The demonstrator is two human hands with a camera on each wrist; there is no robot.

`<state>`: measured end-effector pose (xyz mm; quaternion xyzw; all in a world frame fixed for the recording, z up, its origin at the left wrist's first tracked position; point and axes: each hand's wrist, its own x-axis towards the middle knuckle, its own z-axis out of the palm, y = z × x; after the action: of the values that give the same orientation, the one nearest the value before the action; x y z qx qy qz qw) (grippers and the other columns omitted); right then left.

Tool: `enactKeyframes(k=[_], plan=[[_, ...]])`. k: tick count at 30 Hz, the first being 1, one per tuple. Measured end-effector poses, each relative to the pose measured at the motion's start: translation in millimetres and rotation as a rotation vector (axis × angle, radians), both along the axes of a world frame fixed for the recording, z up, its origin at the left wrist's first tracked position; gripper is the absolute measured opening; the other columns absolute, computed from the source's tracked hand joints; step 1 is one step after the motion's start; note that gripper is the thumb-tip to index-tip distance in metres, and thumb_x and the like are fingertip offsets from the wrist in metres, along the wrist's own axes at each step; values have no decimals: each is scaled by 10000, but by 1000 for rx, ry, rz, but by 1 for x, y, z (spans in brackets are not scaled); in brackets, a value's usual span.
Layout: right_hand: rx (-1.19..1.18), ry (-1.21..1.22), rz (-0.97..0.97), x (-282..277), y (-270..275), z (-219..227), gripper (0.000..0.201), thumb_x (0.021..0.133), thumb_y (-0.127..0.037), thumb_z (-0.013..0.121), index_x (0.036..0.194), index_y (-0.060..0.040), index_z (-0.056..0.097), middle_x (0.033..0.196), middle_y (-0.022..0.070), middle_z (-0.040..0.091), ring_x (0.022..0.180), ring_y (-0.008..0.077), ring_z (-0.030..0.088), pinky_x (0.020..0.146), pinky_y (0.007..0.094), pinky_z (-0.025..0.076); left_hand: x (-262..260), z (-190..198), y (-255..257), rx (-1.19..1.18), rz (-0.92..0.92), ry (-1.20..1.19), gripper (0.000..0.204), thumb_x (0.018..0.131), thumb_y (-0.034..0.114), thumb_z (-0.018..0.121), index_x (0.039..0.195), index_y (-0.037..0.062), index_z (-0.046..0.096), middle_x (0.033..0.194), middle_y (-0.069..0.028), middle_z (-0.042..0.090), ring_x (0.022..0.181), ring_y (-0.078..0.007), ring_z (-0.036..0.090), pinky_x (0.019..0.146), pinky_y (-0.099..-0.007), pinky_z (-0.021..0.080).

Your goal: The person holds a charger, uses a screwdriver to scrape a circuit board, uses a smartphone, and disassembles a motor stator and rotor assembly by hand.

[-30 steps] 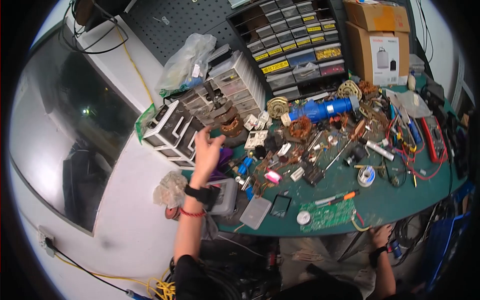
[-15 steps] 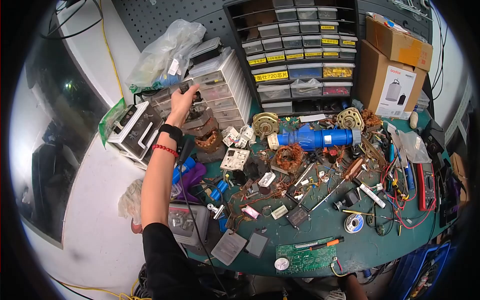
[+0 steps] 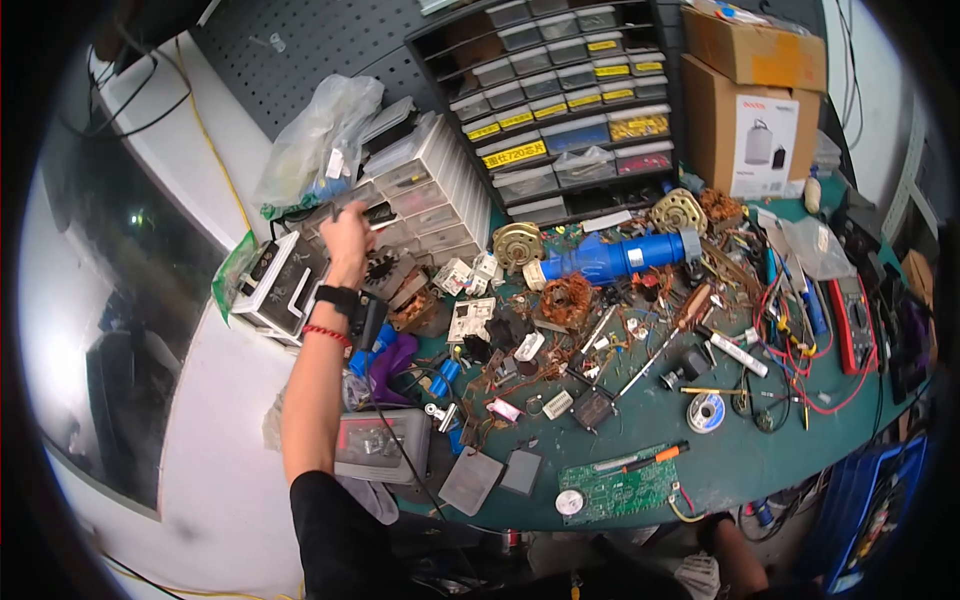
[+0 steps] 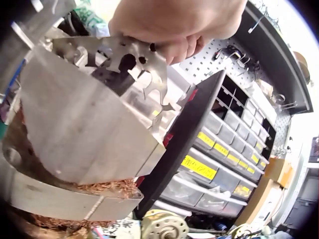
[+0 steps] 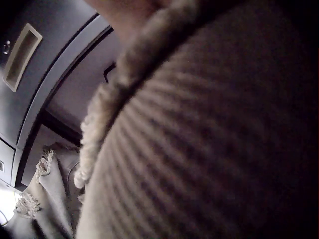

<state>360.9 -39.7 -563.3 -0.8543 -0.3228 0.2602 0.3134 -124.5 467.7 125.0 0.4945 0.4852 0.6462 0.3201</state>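
Note:
My left hand (image 3: 348, 240) grips the dark shaft on top of an old motor core (image 3: 405, 290) at the left back of the bench. In the left wrist view, curled fingers (image 4: 184, 49) come down behind a stamped metal plate (image 4: 127, 57) with holes and hooked edges. Below the plate sit thick grey metal stacks (image 4: 89, 124) with copper winding (image 4: 112, 188) between them. The core leans to the left. Low at the right, my right forearm (image 3: 738, 562) hangs by the bench's front edge. A patch of skin of my right hand (image 5: 134, 17) shows over ribbed cloth; its fingers are hidden.
Small drawers (image 3: 440, 190) and a white case (image 3: 285, 290) stand close around the core. A blue cylinder (image 3: 615, 258), copper coils and loose parts cover the middle. A green circuit board (image 3: 620, 485) and solder spool (image 3: 705, 412) lie in front. A black cable (image 3: 405, 450) crosses below my left arm.
My left hand reached up to the motor core and took its shaft; the core now tilts left. My right hand dropped from the bench's front edge. The head view shifted.

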Motion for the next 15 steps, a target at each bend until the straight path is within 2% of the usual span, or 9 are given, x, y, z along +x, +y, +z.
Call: enactKeyframes(k=[2, 4, 5, 7, 8, 9, 11, 13, 15], plan=[[29, 44, -27, -3, 11, 2, 623, 909, -541, 465, 1349, -101, 499, 1403, 108, 491, 1268, 343, 475, 1029, 470, 394, -3, 29, -27, 32, -40, 25, 225, 844, 122, 619, 641, 91, 526, 509, 16, 411, 372, -104, 363, 354, -277, 284], [41, 86, -47, -7, 8, 6, 618, 911, -542, 460, 1348, -106, 501, 1400, 106, 496, 1268, 341, 476, 1028, 469, 395, -12, 72, -61, 44, -77, -8, 147, 890, 189, 591, 801, 74, 567, 551, 35, 389, 420, -91, 366, 382, -269, 298], [39, 108, -55, -8, -24, -9, 616, 913, -542, 457, 1348, -109, 503, 1398, 105, 498, 1268, 340, 476, 1028, 468, 395, -11, 99, -92, 77, -153, 58, 127, 910, 192, 575, 861, 75, 569, 552, 51, 343, 443, -85, 333, 409, -252, 290], [24, 150, -72, -11, 11, 16, 610, 916, -543, 452, 1347, -114, 505, 1395, 103, 502, 1268, 338, 477, 1027, 467, 396, -12, 153, -160, 131, -192, 182, 136, 947, 179, 556, 871, 68, 577, 573, 66, 337, 479, -64, 319, 457, -238, 301], [28, 167, -78, -9, 21, 21, 608, 917, -543, 449, 1347, -117, 506, 1393, 103, 505, 1268, 337, 477, 1027, 467, 396, -5, 168, -196, 206, -105, 190, 153, 961, 164, 542, 866, 53, 585, 584, 72, 322, 484, -50, 294, 455, -238, 310], [41, 183, -81, -8, 16, 16, 605, 918, -543, 446, 1347, -120, 507, 1392, 102, 507, 1268, 336, 477, 1026, 466, 396, 25, 169, -235, 338, 188, 206, 169, 963, 155, 547, 839, 46, 584, 588, 73, 312, 485, -41, 302, 450, -220, 322], [87, 202, -73, -3, 8, -2, 600, 921, -544, 441, 1346, -125, 510, 1388, 100, 511, 1268, 334, 478, 1025, 465, 397, 13, 174, -301, 447, 223, 117, 215, 971, 121, 510, 767, 68, 548, 543, 65, 315, 446, -35, 316, 427, -199, 328], [131, 217, -49, -8, 3, -13, 596, 924, -544, 436, 1345, -131, 512, 1385, 98, 516, 1268, 332, 479, 1025, 464, 397, -28, 158, -360, 363, -294, 162, 280, 976, 106, 469, 697, 80, 464, 485, 39, 308, 390, -41, 310, 379, -222, 315], [181, 228, -18, -9, 5, -20, 591, 927, -545, 430, 1345, -136, 514, 1382, 96, 520, 1268, 330, 479, 1024, 463, 397, -19, 121, -403, 168, -246, 150, 300, 958, 98, 457, 666, 84, 391, 447, 24, 286, 350, -62, 274, 331, -244, 270]])
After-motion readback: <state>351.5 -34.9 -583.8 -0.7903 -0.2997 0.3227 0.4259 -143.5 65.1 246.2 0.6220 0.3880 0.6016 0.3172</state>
